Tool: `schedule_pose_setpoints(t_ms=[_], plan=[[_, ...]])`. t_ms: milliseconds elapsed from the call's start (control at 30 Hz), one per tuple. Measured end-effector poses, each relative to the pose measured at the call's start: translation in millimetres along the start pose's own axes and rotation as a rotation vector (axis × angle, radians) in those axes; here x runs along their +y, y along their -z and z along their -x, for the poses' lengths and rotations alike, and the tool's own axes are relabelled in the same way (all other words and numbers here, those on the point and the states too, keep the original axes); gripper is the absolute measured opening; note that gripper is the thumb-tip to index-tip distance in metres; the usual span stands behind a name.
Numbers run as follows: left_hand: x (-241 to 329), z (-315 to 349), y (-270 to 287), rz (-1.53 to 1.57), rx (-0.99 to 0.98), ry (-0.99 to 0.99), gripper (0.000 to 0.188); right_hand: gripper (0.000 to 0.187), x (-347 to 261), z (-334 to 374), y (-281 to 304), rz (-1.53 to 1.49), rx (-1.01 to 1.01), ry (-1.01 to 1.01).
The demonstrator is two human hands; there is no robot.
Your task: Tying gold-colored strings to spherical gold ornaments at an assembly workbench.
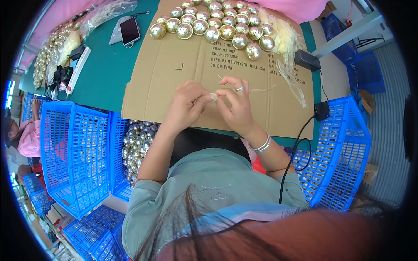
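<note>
The left hand (pixel 187 103) has its thumb and forefinger closed on a small pale piece (pixel 213 96), which sits between the two hands, above the cardboard sheet (pixel 150 93). The right hand (pixel 237 104) brings its thumb and forefinger up against it from three o'clock; I cannot tell whether they grip the piece or only steady it. A thin pale strand (pixel 263 90) runs out from the right hand toward three o'clock.

To work this well, the left pinch should be firm but not crushing, leaving the fine manoeuvring to the right fingers. The strand's free end is best led clear of the ring (pixel 240 88), where it could snag. Holding the work low over the sheet, well short of the gold balls (pixel 212 35) at twelve o'clock and the pale strand bundle (pixel 283 43) at one o'clock, should prevent tangles.
</note>
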State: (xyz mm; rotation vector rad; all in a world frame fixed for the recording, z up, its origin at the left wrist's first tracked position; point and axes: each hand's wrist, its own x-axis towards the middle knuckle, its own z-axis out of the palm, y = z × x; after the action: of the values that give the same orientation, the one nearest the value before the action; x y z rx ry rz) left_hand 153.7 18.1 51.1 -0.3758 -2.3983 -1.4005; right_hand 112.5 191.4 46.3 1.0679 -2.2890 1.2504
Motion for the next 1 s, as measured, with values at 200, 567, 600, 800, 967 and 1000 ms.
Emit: schedule_pose_setpoints(t_ms=[200,567,600,800,967,1000], plan=[[-5.7,5.8,0.9,0.378,-0.159,0.526,0.009,0.017,1.0,3.7,-2.6,0.168,0.099,0.216],[3.2,17.6,-23.7,0.638,0.141,0.509,0.008,0.009,-9.9,3.8,5.9,-0.016,0.13,-0.089],[2.7,18.4,-24.8,0.512,0.163,0.438,0.007,0.008,-8.8,2.8,3.5,-0.064,0.081,-0.093],[0.2,16.0,-14.0,0.258,0.128,0.006,0.006,0.005,-4.5,-0.4,4.6,-0.64,-0.089,-0.379],[-12.2,22.1,-18.2,0.476,0.068,-0.006,0.008,0.003,-14.1,-1.6,6.0,-0.818,-0.167,-0.462],[-13.0,23.4,-20.3,0.58,0.059,0.042,0.01,0.003,-16.2,-1.4,6.0,-0.681,-0.128,-0.396]])
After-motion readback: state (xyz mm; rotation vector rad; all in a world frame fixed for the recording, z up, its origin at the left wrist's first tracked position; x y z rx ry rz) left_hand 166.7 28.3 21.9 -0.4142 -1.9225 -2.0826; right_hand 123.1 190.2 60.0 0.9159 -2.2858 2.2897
